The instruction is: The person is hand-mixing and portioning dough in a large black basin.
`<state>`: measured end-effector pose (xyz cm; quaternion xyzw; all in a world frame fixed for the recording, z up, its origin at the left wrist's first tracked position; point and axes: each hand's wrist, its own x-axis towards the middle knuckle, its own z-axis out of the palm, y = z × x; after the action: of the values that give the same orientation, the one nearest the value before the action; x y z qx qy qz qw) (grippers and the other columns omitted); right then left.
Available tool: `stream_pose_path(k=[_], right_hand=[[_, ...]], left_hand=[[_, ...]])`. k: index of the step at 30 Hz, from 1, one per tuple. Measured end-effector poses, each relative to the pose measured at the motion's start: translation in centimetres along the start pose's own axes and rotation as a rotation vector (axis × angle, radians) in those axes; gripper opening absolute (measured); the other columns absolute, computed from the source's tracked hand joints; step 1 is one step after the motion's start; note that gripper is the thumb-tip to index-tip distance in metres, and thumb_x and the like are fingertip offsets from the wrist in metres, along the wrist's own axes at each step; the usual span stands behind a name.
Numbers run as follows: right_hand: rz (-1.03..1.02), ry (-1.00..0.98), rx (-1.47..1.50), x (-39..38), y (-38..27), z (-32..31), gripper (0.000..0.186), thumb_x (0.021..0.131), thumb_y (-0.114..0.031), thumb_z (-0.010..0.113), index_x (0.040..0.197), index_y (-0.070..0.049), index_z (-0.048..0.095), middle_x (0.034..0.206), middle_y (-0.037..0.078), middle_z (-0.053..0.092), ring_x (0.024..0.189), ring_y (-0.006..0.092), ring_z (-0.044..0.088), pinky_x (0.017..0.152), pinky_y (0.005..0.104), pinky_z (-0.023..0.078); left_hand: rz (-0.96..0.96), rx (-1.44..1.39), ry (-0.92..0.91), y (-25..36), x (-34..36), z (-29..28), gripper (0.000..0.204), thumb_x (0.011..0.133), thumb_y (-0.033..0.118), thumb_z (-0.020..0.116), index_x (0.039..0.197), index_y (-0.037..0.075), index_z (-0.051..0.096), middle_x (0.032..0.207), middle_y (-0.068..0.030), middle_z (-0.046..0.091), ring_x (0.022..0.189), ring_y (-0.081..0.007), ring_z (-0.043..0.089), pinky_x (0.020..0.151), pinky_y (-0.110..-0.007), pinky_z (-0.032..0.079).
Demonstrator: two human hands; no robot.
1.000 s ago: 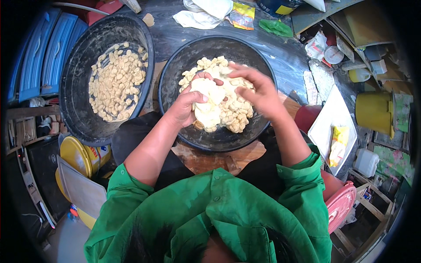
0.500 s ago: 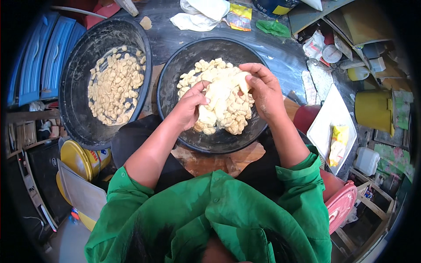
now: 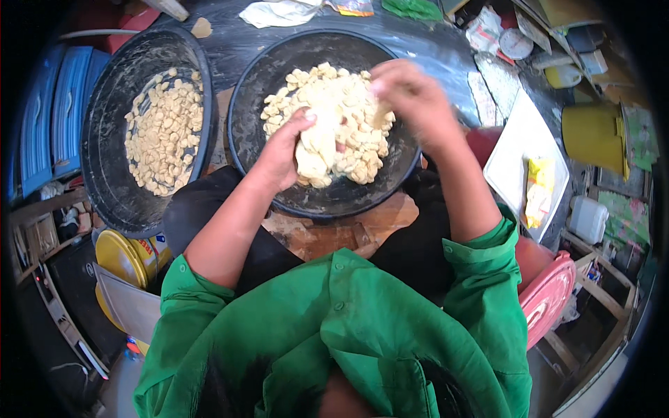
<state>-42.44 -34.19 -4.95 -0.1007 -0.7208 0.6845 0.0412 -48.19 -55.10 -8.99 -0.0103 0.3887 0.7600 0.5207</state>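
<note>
Dough (image 3: 317, 150) is resting in the left hand (image 3: 281, 150), which is gripping it over the basin (image 3: 246, 129); pieces (image 3: 369, 143) are lying heaped beneath; the right hand (image 3: 418, 104) is hovering, blurred, over the basin's right side; cannot tell whether it is pinching anything; more pieces (image 3: 165, 129) are lying in the tub (image 3: 104, 160) at left.

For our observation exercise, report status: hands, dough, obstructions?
Left hand holding pale dough over round black basin. Right hand blurred, grip unclear. Nothing seen blocking either hand.
</note>
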Motion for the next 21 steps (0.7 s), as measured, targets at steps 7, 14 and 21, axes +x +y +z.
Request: stream_pose_path(k=[7, 14, 21], right_hand=[[-0.335, -0.155, -0.685, -2.4, 1.4, 3.6, 0.039, 0.071, -0.012, 0.067, 0.109, -0.007, 0.058, 0.11, 0.013, 0.053, 0.102, 0.0301, 0.051, 0.085, 0.0369, 0.043], [-0.332, 0.064, -0.383, -1.3, 2.0, 0.4, 0.016, 0.083, -0.014, 0.058, 0.093, -0.002, 0.063, 0.081, 0.012, 0.063, 0.074, 0.0235, 0.062, 0.071, 0.0325, 0.048], [-0.048, 0.229, 0.36, -1.6, 1.3, -2.6, 0.017, 0.089, -0.011, 0.05, 0.095, -0.001, 0.061, 0.084, 0.005, 0.061, 0.08, 0.0102, 0.058, 0.068, 0.024, 0.051]], left_hand=[[0.003, -0.022, 0.012, -1.3, 0.4, 0.1, 0.046, 0.089, 0.033, 0.042, 0.127, 0.006, 0.036, 0.115, -0.0058, 0.048, 0.106, -0.0176, 0.05, 0.085, -0.033, 0.044], [0.037, 0.098, -0.007, -1.4, 1.2, 2.1, 0.065, 0.071, 0.004, 0.056, 0.131, 0.006, 0.032, 0.116, -0.0097, 0.049, 0.106, -0.0227, 0.052, 0.09, -0.034, 0.044], [0.04, 0.084, -0.183, -1.7, 1.5, 3.9, 0.055, 0.079, 0.022, 0.058, 0.126, 0.006, 0.035, 0.118, -0.0173, 0.049, 0.101, -0.0285, 0.055, 0.068, -0.036, 0.051]])
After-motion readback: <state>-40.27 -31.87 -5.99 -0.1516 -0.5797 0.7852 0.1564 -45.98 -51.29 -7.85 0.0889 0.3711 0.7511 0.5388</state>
